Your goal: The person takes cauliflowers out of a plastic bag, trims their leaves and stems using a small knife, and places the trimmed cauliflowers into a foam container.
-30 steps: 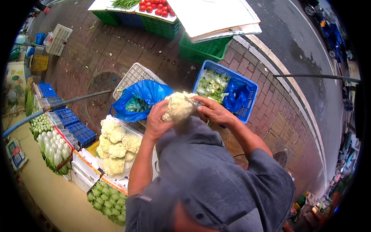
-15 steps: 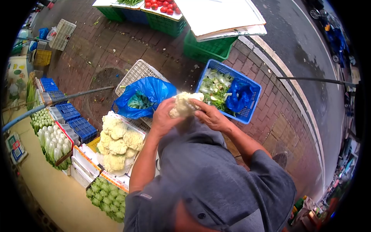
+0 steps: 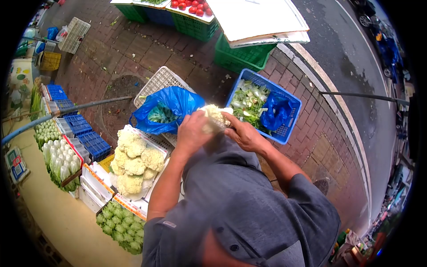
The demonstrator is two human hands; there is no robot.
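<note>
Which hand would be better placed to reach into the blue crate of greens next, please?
Probably the right hand: it is nearer the blue crate. The left hand is farther, near the blue bag. Both hold the cauliflower.

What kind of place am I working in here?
Probably a roadside vegetable stall: cauliflowers piled beside your left arm, tomatoes on display atop crates, and brick paving running alongside a road.
</note>
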